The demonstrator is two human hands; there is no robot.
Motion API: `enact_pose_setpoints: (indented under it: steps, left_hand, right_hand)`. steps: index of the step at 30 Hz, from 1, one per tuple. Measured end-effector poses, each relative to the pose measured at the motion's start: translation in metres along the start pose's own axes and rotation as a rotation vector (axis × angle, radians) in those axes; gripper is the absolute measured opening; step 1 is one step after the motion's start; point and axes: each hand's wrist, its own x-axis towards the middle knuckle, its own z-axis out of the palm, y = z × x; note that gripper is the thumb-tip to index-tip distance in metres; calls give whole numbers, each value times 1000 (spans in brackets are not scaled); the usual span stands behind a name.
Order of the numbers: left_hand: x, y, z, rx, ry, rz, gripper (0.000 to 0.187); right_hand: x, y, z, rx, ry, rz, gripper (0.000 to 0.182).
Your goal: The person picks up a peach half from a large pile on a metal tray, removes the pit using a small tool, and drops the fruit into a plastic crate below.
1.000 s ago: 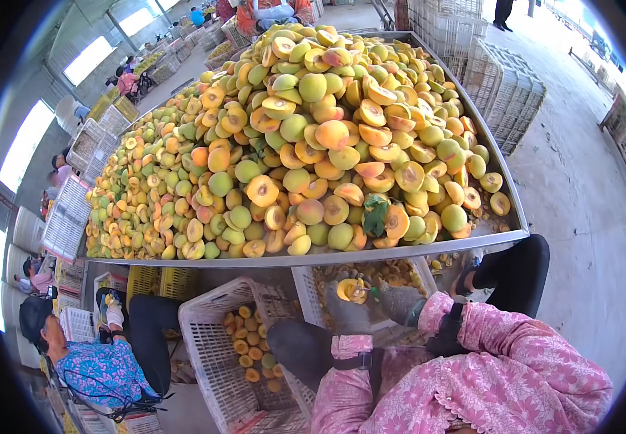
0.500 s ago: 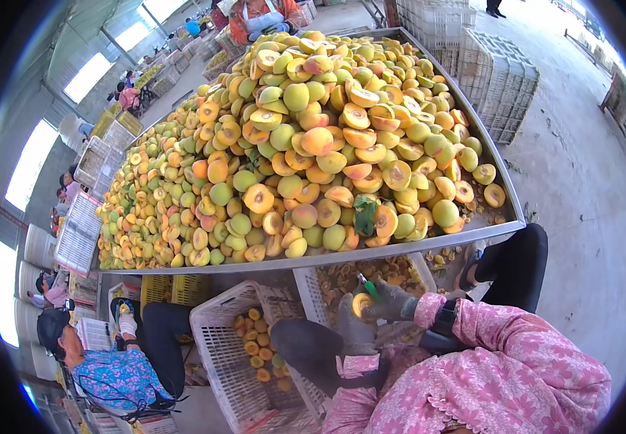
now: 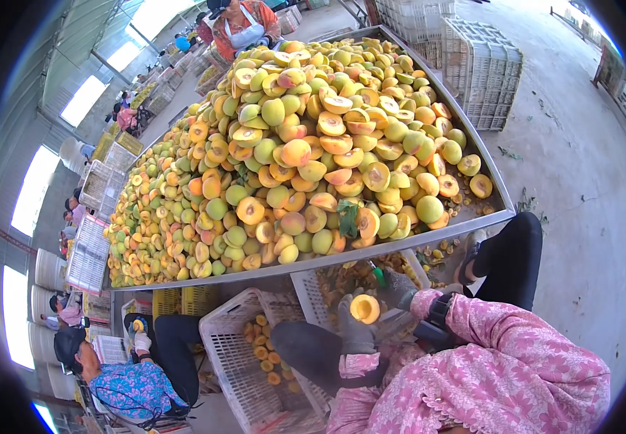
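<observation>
My left hand point(image 3: 356, 331), in a grey glove, is closed on a peach half point(image 3: 365, 309). Its cut face is turned up, and a round hollow shows in the middle. Just right of it, my gloved right hand point(image 3: 398, 291) grips a small tool with a green handle point(image 3: 378, 275); the tool's working end is too small to make out. Both hands are above a white crate point(image 3: 310, 295) holding peach scraps and pits. Left of my knee stands another white crate point(image 3: 219, 340), with several hollowed peach halves point(image 3: 263, 349) inside.
A metal-rimmed table point(image 3: 313, 267) heaped with halved peaches point(image 3: 284, 159) stands in front of me. A co-worker in a blue patterned top point(image 3: 135, 387) sits at left; another in orange point(image 3: 244, 29) is across the table. Stacked crates point(image 3: 483, 72) stand behind it at right.
My right hand and the green-handled tool have drawn away from the peach half. My left hand now shows the half's cut face upward. The whole view has shifted slightly.
</observation>
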Motion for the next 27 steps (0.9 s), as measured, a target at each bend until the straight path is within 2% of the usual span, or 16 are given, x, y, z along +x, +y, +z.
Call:
enact_pose_setpoints:
  steps: [1, 4, 5, 6, 8, 9, 13, 15, 18, 19, 20, 22, 24, 25, 26, 27]
  left_hand:
    - [3, 8, -4, -180, -1, -77, 41]
    - [-14, 29, 13, -75, -124, -20, 41]
    - [-17, 33, 16, -96, -169, -38, 42]
    - [-21, 34, 21, -92, -165, -31, 42]
    - [-29, 38, 30, -112, -244, -28, 38]
    - [-30, 39, 32, -108, -244, -25, 38]
    - [-33, 39, 34, -78, -263, -3, 35]
    - [-33, 37, 35, -65, -242, -3, 35]
    - [-36, 27, 40, 132, -94, 77, 33]
    - [-42, 24, 47, 349, -65, 152, 33]
    - [-47, 22, 51, 566, -34, 226, 32]
    - [-33, 24, 38, 494, -95, 120, 35]
    - [-30, 28, 39, 249, -304, -44, 40]
    - [-48, 29, 60, 307, -316, 68, 47]
    - [-48, 28, 60, 308, -315, 68, 47]
    - [-45, 25, 56, 448, -332, 173, 49]
  right_hand:
    - [0, 3, -3, -5, 2, 12, 37]
    - [10, 33, 8, 167, 90, -175, 38]
    - [1, 14, -15, 297, -119, -7, 37]
    - [-9, 2, -26, 303, -123, -11, 37]
    - [-18, -12, -37, 392, -247, 154, 34]
    - [-7, 18, -10, 351, -181, 2, 30]
    - [-29, -8, -38, 300, -188, -201, 36]
    - [-39, -20, -48, 737, -227, -238, 37]
    - [-41, -33, -54, 514, -160, -410, 42]
    - [-46, -50, -69, 316, -167, -336, 41]
    - [-44, -45, -62, 315, -168, -332, 41]
    - [-29, -27, -37, 136, -103, -350, 41]
    - [-26, -16, -27, 136, -55, -319, 39]
    - [-26, -18, -29, 411, -102, -182, 40]
    - [-27, -19, -30, 684, -148, -37, 40]
    - [-28, -20, -32, 734, -236, 67, 40]
